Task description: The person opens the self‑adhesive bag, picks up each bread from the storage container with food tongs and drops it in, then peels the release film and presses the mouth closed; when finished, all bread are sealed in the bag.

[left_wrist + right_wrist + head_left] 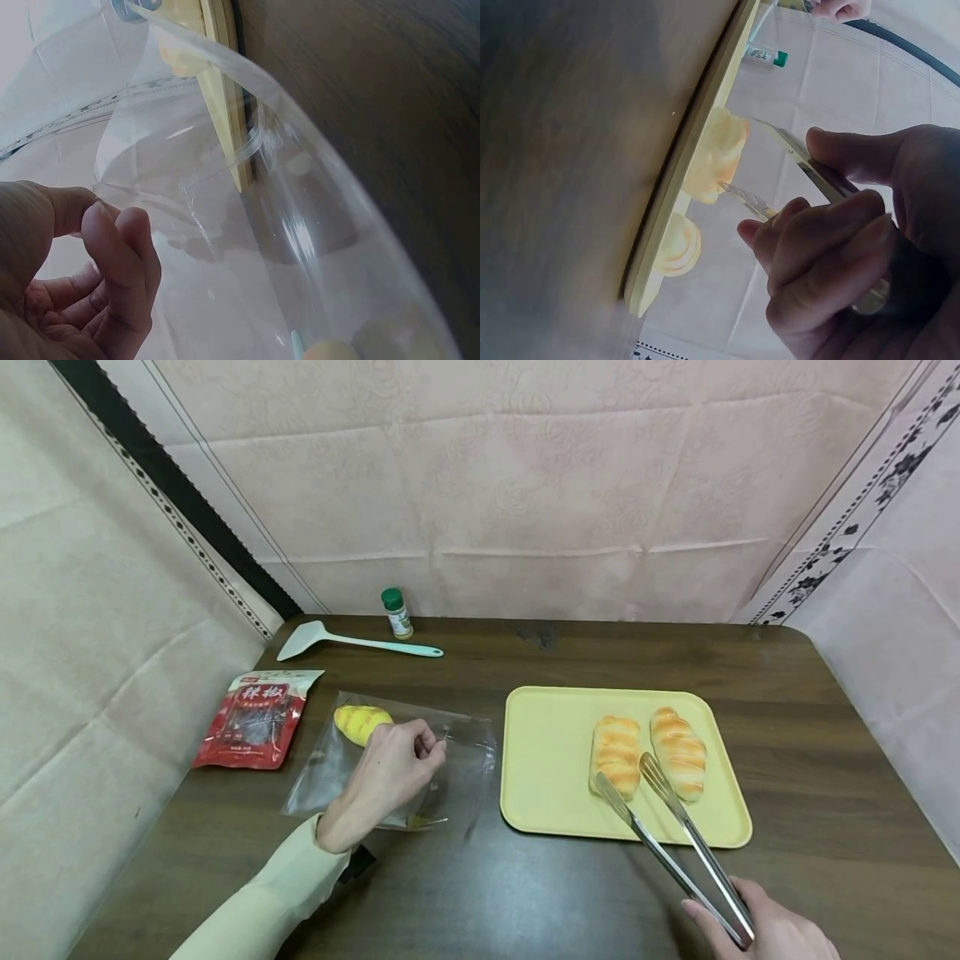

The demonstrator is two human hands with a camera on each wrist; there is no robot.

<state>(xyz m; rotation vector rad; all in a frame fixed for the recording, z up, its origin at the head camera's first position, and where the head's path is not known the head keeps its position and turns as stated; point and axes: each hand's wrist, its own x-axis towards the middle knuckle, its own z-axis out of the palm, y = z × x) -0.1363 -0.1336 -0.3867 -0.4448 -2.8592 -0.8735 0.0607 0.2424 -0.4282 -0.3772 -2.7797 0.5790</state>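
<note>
My left hand [393, 768] pinches the upper film of a clear plastic bag [468, 752] between thumb and fingertips; the left wrist view shows that film [225, 225] lifted into an open curve. A yellow bread roll [360, 723] lies at the bag's far left part, seemingly inside it. In my right hand [780, 931] are metal tongs [693, 843], gripped near their hinge end, arms spread. Their tips stand on either side of the left golden bread roll [617, 752] on a pale yellow tray [551, 760]. Beside it lies another golden bread roll [679, 753].
A red and white food packet [258, 722] lies at the table's left. Behind the bag are a pale mint spatula [352, 640] and a small green-capped bottle [397, 613]. Cloth-covered walls [525, 510] enclose the dark wooden table [480, 893] at the back and sides.
</note>
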